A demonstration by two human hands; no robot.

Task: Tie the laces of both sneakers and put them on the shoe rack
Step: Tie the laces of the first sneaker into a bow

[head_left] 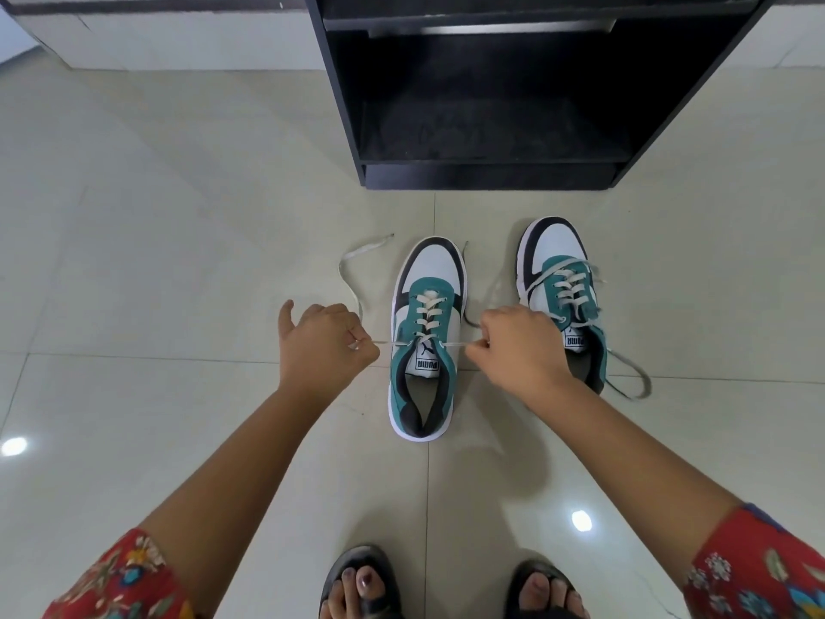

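On glossy beige floor tiles (178, 261) before the black laminate shoe rack (513, 172), our left hand (326, 346) and right hand (518, 346) fingers pinch the flat white laces (428, 306) of the teal-and-white leather sneaker (426, 341).

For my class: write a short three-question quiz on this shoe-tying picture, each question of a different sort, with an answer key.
1. True or false: the left hand and the right hand each pull one lace end of the left sneaker sideways.
2. Where do both sneakers stand? A) on the floor tiles B) inside the shoe rack C) on the person's feet
3. Fill in: the laces of the right sneaker lie loose and ____.

Key: 1 true; 2 A; 3 untied.
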